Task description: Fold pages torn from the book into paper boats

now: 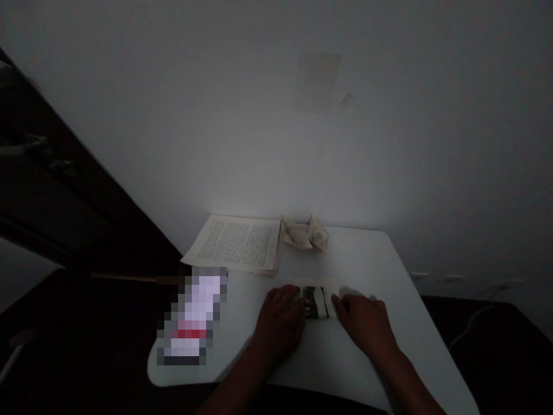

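A small folded sheet of paper [317, 302], pale with a dark printed picture, lies on the white table between my two hands. My left hand [283, 314] is closed at the sheet's left end, its curled fingers covering that edge. At the right end, my right hand [365, 320] holds the margin with its thumb and fingers drawn together. Some of the fingertips are hard to make out in the dim light. Behind the sheet stands a folded paper shape [306, 233] with raised points and print on it.
A stack of printed pages [239, 242] lies at the table's back left. Nearer on the left is a pixelated, phone-like screen [194, 317]. The white table [367, 253] meets a wall behind, with a dark door [64, 173] at left and a cable [470, 320] at right.
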Available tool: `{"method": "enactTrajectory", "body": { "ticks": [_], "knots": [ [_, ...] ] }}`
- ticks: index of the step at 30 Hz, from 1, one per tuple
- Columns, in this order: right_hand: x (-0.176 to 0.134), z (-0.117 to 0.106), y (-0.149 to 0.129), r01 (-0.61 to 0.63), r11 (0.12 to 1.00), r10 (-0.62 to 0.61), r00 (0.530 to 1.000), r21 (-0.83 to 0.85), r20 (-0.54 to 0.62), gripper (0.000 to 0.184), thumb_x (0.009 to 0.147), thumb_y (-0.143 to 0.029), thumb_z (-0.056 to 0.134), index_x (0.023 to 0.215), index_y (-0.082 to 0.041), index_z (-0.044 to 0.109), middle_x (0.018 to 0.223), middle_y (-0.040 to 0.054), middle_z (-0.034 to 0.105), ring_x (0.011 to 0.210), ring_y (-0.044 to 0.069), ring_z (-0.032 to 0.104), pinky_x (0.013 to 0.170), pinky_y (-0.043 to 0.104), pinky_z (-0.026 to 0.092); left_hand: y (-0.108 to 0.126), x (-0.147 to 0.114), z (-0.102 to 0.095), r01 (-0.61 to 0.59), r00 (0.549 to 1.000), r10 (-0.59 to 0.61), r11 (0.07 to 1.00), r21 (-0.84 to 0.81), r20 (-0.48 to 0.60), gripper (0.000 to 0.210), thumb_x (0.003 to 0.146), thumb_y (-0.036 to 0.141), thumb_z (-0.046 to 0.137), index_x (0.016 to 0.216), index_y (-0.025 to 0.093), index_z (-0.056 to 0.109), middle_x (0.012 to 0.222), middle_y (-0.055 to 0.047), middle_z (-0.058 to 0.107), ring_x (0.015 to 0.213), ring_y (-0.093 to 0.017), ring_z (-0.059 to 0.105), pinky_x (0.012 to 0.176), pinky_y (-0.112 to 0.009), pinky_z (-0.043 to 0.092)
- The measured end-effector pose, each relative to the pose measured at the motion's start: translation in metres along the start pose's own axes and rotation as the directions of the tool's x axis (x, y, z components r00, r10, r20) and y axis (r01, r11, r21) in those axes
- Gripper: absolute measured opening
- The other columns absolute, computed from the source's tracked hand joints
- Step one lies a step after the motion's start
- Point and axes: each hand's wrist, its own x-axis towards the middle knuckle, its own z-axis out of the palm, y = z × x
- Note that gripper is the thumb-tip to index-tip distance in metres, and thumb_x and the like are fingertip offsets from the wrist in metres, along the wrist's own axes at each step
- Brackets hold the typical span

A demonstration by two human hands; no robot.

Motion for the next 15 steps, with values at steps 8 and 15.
{"method": "enactTrajectory", "body": {
  "ticks": [8,15],
  "knots": [
    [0.0003,-0.0001,0.0007,0.015,1.0,-0.015,1.0,-0.004,-0.007,0.051,0.093,-0.042,0.028,0.062,-0.019,0.063,0.068,0.0071,0.07,0.069,0.024,0.065,0.073,0.04,0.034,-0.0011,-0.001,0.0014,-0.001,1.0,0.001,1.0,-0.009,-0.02,0.019,0.085,0.019,0.047,0.098,0.018,0.061,0.113,-0.01,0.056,0.107,-0.025,0.049,0.092,-0.043,0.039],
    [0.0009,0.0004,0.001,0.017,1.0,-0.017,1.0,0.006,-0.011,0.053,0.093,-0.044,0.028,0.063,-0.02,0.064,0.069,0.0071,0.07,0.071,0.025,0.065,0.072,0.04,0.035,-0.0019,0.0,0.0018,-0.006,1.0,0.006,1.0,-0.006,-0.026,0.019,0.084,0.019,0.048,0.098,0.018,0.061,0.112,-0.01,0.057,0.106,-0.025,0.05,0.091,-0.044,0.039]
  ]
}}
